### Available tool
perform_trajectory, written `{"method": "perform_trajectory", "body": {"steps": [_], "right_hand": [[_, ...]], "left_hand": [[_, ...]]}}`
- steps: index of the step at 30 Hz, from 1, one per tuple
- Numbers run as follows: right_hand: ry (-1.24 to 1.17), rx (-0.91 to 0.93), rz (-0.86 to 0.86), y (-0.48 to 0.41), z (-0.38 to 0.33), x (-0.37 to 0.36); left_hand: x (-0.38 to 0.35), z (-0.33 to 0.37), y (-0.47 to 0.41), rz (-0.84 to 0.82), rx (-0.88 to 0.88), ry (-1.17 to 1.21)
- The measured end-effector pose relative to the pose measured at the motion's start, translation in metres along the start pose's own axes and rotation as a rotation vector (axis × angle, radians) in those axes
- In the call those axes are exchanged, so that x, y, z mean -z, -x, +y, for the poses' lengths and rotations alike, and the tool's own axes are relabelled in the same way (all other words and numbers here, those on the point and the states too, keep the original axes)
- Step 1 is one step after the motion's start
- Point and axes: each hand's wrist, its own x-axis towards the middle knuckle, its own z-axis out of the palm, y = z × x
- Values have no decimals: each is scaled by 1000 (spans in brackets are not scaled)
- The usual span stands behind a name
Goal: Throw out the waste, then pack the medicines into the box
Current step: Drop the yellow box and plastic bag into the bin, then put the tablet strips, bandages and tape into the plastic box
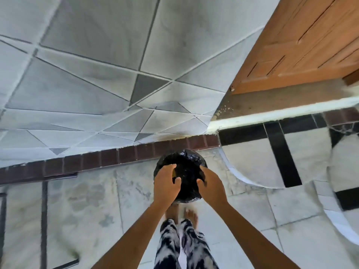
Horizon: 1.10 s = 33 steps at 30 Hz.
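L hand (166,183) + R hand (210,188) fingers clamped on crinkled black plastic waste bag (186,167) rim; keep mouth wide, drop waste centrally

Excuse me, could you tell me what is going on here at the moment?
A person stands barefoot on a tiled floor close to a grey patterned wall, looking down at a bin lined with a black bag. The left hand and the right hand grip the bag at opposite sides of the opening. A small yellowish bit shows by the left fingers; what it is cannot be told. A wooden door stands to the right. No medicines or box are in view.
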Motion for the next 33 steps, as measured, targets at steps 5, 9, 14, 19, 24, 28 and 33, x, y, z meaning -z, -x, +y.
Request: {"method": "perform_trajectory", "body": {"steps": [5,9,14,19,24,28,33], "right_hand": [[13,191,164,97,-39,63],[85,279,256,146,-55,82],[247,502,245,194,-71,89],[285,798,187,233,-105,76],[301,1123,61,290,-170,26],[296,1256,40,318,-203,-10],[266,1414,-37,383,-255,-82]], "left_hand": [[64,46,90,120,-110,-100],[81,62,155,268,-119,-108],[85,64,236,540,-32,-21],[106,39,309,768,102,30],[135,-16,398,1026,369,64],[150,-49,440,1109,444,56],[174,-120,506,1201,535,72]]}}
